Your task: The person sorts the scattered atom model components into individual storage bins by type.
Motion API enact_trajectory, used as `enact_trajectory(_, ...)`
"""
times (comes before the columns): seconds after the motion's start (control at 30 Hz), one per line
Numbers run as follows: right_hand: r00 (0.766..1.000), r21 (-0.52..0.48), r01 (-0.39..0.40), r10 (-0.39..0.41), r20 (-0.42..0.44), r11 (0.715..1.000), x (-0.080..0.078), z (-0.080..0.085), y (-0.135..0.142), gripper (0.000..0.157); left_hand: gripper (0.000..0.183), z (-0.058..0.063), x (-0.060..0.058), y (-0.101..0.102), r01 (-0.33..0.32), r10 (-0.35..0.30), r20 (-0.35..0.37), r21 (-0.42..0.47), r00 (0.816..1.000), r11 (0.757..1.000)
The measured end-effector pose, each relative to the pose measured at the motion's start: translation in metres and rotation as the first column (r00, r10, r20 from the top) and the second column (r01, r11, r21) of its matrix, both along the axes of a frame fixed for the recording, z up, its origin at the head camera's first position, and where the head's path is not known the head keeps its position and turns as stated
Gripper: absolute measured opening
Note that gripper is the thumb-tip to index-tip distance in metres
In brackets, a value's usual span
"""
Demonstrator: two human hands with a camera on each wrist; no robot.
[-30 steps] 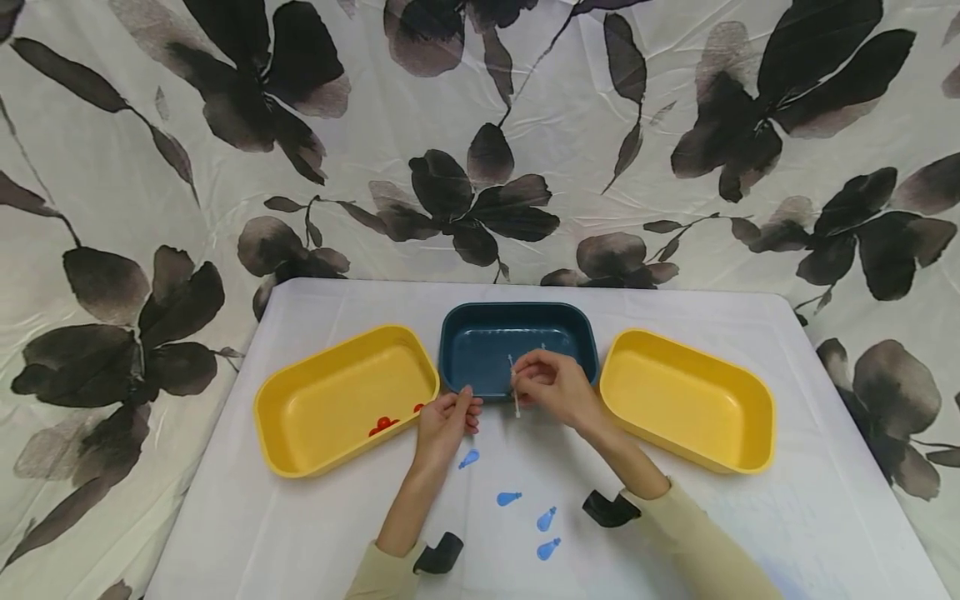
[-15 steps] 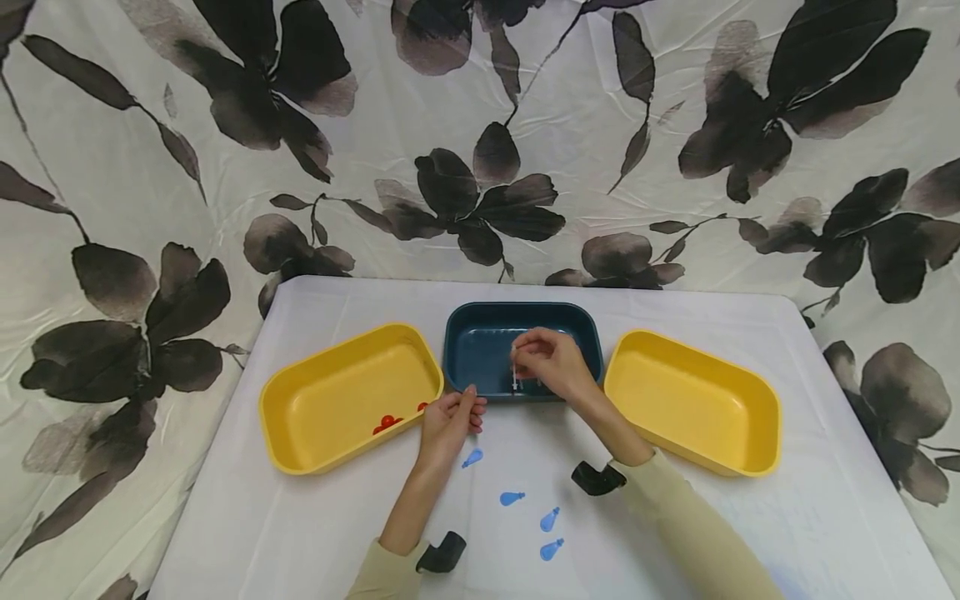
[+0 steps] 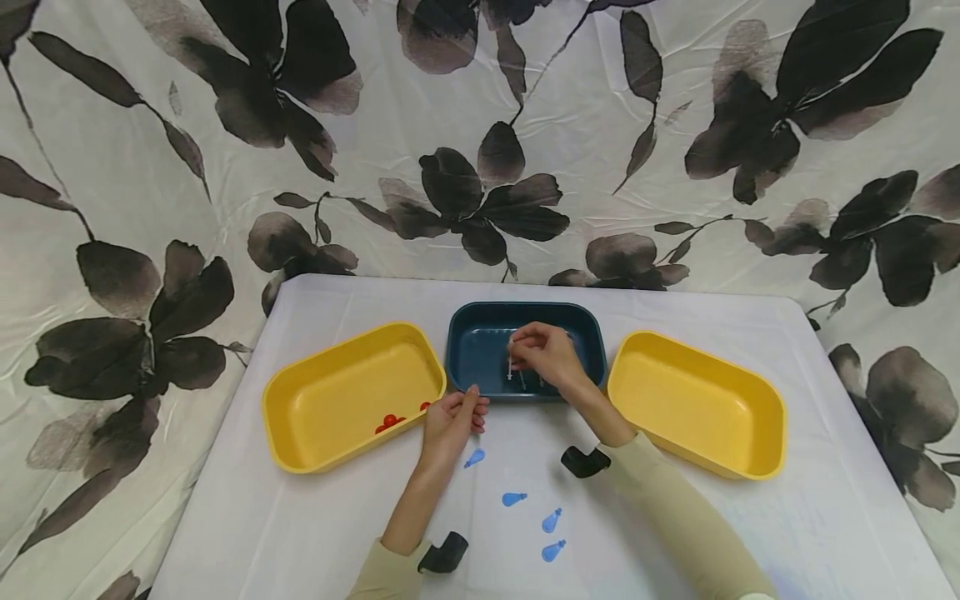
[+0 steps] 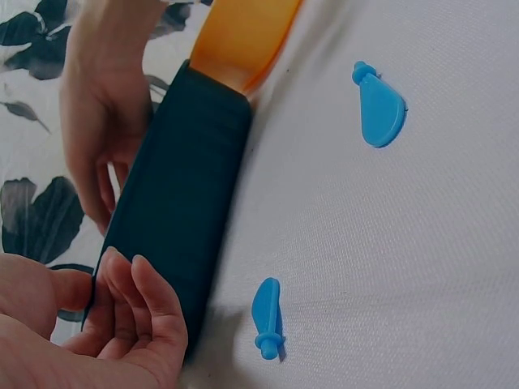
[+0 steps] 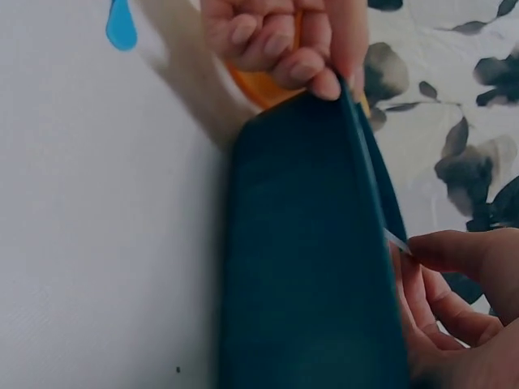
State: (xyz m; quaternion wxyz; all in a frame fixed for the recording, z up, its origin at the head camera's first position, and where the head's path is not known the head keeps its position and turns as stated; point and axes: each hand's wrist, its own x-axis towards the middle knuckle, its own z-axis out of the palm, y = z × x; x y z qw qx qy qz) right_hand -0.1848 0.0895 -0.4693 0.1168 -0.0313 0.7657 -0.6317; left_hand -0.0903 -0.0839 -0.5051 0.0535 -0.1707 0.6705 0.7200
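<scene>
My left hand (image 3: pixel 452 423) pinches the front left rim of a dark blue tray (image 3: pixel 468 350) between thumb and fingers. Inside that tray, my right hand (image 3: pixel 550 356) holds a thin white stick (image 3: pixel 510 368) with a small crosspiece near its lower end, gripped by thumb and fingertips. Other thin white bits lie on the tray floor below the hand, partly covered by it. The right wrist view shows only a short length of the white stick (image 5: pixel 397 241) at the thumb; the tray wall (image 5: pixel 308 243) hides the rest.
Left of the blue tray stands a yellow tray (image 3: pixel 322 392) with several red pieces (image 3: pixel 388 422) along its near wall. Another yellow tray (image 3: pixel 705 400) stands to the right. Several flat blue drop-shaped pieces (image 3: pixel 513 499) lie on the white tablecloth (image 3: pixel 337 517) in front.
My right hand has moved from the tray's front rim further back and into it, carrying the white stick, which has turned and now hangs below the fingers. The left hand stays at the rim.
</scene>
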Motion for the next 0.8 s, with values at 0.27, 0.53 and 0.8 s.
enact_trajectory(0.27,1.0,0.047,-0.009,0.009,-0.013,0.999,-0.006,-0.013,-0.005,0.015,0.034,0.001,0.001,0.001,0.007,-0.007,0.0,0.002,1.0,1.0)
enact_trajectory(0.53,0.998,0.162,-0.017,0.027,-0.058,0.987,-0.01,-0.021,-0.01,0.01,0.035,0.003,0.001,0.001,0.011,-0.011,0.001,0.006,1.0,1.0)
enact_trajectory(0.8,0.99,0.311,-0.013,0.057,-0.132,0.95,-0.011,-0.024,-0.015,0.005,0.034,-0.001,0.001,0.0,0.011,-0.01,-0.037,0.016,0.999,1.0)
